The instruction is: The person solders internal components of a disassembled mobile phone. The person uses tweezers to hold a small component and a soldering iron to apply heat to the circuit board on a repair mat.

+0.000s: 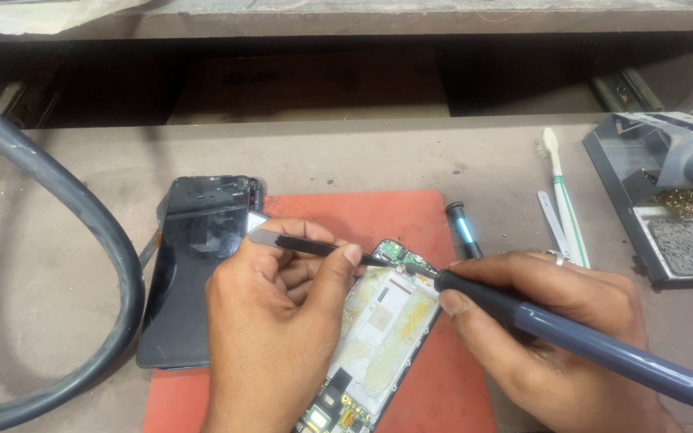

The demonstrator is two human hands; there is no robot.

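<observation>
Lying between both hands, opened phone [382, 321], tweezers [314, 246], soldering iron [571, 337]

The open phone [378, 337] runs off the bottom edge, and the left hand [278, 321] hides its left side.

Two phones [378, 329], one toothbrush [563, 196]

Opened phone [378, 337] lying back-up and aslant on red mat, circuit board exposed, black-tipped tweezers [314, 246] and blue-handled soldering iron [571, 337] meeting at its upper edge
</observation>
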